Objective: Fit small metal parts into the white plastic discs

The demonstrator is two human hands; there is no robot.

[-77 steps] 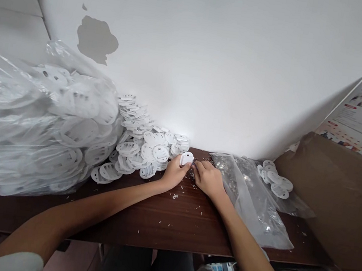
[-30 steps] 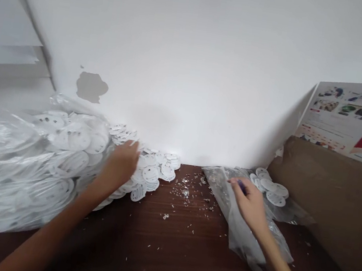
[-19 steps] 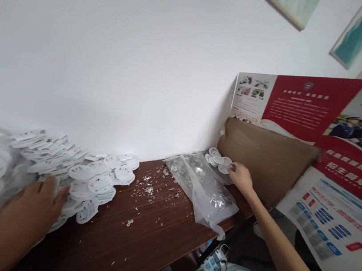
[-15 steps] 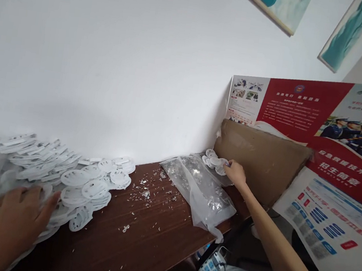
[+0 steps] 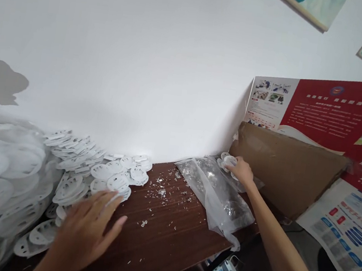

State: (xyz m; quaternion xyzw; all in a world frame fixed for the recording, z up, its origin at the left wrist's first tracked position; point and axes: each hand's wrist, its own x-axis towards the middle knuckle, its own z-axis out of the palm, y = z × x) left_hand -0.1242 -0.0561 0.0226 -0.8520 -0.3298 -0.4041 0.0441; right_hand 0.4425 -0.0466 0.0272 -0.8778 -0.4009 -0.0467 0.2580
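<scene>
Fingers of the left hand (image 5: 85, 229) are spread wide, a little blurred, with nothing that I can see in them. Just past their tips lies a heap of slotted white discs (image 5: 106, 171); I cannot tell whether they touch it. Left of those fingers bulges a clear bag (image 5: 1, 119) packed with similar discs. Across the counter (image 5: 158, 251), the fingers of the right hand (image 5: 243, 171) are bent over a smaller cluster of discs (image 5: 230, 161), tips against one, though I can't make out whether they pinch it. Left of them and nearer me lies a flat plastic bag (image 5: 205, 186) of shiny pieces. Small bits (image 5: 161, 192) litter the wood between the two sets of fingers. Just right of the right fingers stands a brown board (image 5: 284, 168).
</scene>
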